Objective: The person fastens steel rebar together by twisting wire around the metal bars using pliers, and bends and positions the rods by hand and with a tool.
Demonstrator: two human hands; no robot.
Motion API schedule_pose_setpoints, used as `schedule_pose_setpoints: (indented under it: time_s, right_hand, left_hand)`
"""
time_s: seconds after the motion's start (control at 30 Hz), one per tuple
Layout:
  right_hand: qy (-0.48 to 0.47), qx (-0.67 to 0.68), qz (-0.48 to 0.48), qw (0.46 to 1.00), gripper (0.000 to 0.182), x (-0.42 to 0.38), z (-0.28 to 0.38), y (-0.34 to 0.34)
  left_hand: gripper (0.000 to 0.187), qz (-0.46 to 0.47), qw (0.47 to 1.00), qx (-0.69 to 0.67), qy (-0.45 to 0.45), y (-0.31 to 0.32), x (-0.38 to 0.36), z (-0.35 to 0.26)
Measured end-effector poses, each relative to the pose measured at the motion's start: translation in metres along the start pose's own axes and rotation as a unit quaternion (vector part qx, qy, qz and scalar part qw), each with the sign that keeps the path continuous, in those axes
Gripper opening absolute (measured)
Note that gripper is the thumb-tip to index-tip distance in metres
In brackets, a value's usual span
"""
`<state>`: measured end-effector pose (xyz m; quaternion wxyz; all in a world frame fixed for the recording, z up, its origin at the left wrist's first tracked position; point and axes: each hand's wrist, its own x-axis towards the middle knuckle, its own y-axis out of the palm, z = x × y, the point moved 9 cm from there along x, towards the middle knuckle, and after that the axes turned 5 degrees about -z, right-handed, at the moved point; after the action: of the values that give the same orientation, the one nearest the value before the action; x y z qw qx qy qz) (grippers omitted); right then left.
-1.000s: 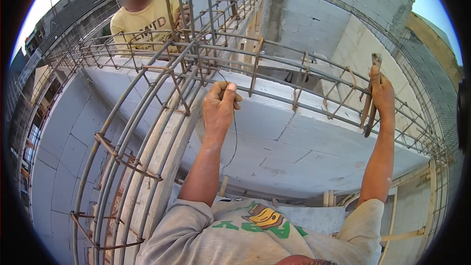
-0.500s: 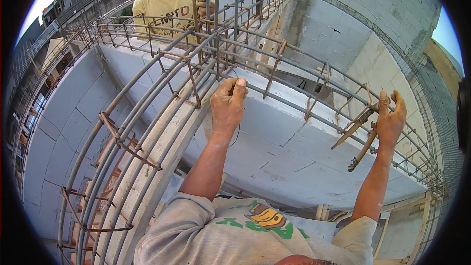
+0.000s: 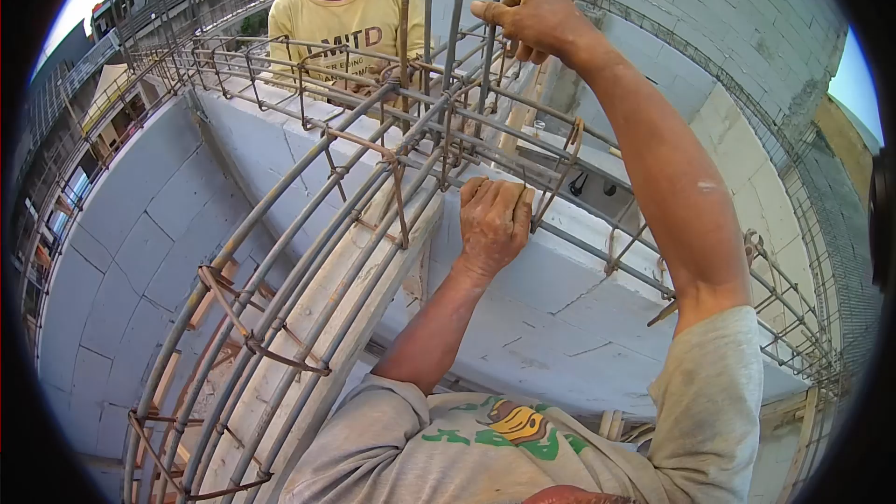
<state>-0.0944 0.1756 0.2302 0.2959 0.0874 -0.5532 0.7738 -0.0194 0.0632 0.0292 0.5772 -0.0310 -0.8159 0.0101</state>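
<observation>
Near the centre, my left hand (image 3: 495, 221) is closed at the lower bar of the rebar cage (image 3: 597, 241), just right of the bar crossing; what its fingers hold, if anything, is too small to make out. My right hand (image 3: 537, 21) is raised at the upper middle beside the upright bars (image 3: 455, 28), its thumb pointing left and its fingers curled downward. Whether it grips anything does not show clearly. Rusty stirrups (image 3: 571, 154) wrap the long bars to the right of my left hand.
A person in a yellow shirt (image 3: 350, 23) stands behind the cage at the upper left. A curved rebar cage (image 3: 252, 299) runs down the left over a concrete beam (image 3: 359, 285). Light block walls (image 3: 140, 252) lie below and around.
My right hand has left the tools on the right part of the cage and moved up and left to the upright bars. My left hand sits slightly lower and further right in view.
</observation>
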Motion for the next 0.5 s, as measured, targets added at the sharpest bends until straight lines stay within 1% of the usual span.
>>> schedule_pose_setpoints:
  time_s: [0.1, 0.17, 0.2, 0.3, 0.33, 0.4, 0.43, 0.47, 0.5]
  right_hand:
    - [-0.004, 0.102, 0.009, 0.995, 0.048, 0.019, 0.000, 0.027]
    - [-0.003, 0.150, 0.001, 0.989, 0.049, 0.024, -0.003, 0.029]
    - [-0.015, 0.135, -0.028, 0.990, 0.050, 0.024, -0.003, 0.029]
    - [-0.016, 0.033, -0.124, 0.992, 0.049, 0.024, -0.002, 0.024]
    - [-0.067, -0.034, -0.194, 0.978, 0.051, 0.031, -0.005, 0.024]
    - [-0.094, 0.090, -0.180, 0.975, 0.054, 0.036, -0.014, 0.026]
    - [-0.105, 0.153, -0.172, 0.968, 0.055, 0.025, 0.002, 0.022]
    - [0.033, 0.221, -0.081, 0.971, 0.042, 0.024, -0.004, 0.028]
    - [0.041, 0.278, -0.084, 0.956, 0.043, 0.016, 0.003, 0.029]
  left_hand:
    - [0.006, 0.005, 1.000, -0.013, -0.002, 0.000, 0.000, 0.004]
    - [0.008, -0.004, 1.000, 0.000, 0.003, 0.001, -0.002, 0.007]
    - [0.008, -0.006, 1.000, 0.004, 0.004, 0.002, -0.002, 0.007]
    - [0.009, -0.005, 1.000, 0.010, 0.012, 0.008, -0.006, 0.004]
    - [0.009, -0.006, 1.000, 0.016, 0.017, 0.008, -0.005, 0.006]
    - [0.009, -0.010, 1.000, 0.014, 0.016, 0.008, -0.004, 0.008]
    - [0.009, -0.010, 1.000, 0.013, 0.015, 0.007, -0.005, 0.008]
    - [0.009, -0.011, 1.000, 0.019, 0.014, 0.005, -0.005, 0.008]
    - [0.009, -0.013, 1.000, 0.020, 0.015, 0.005, -0.005, 0.008]
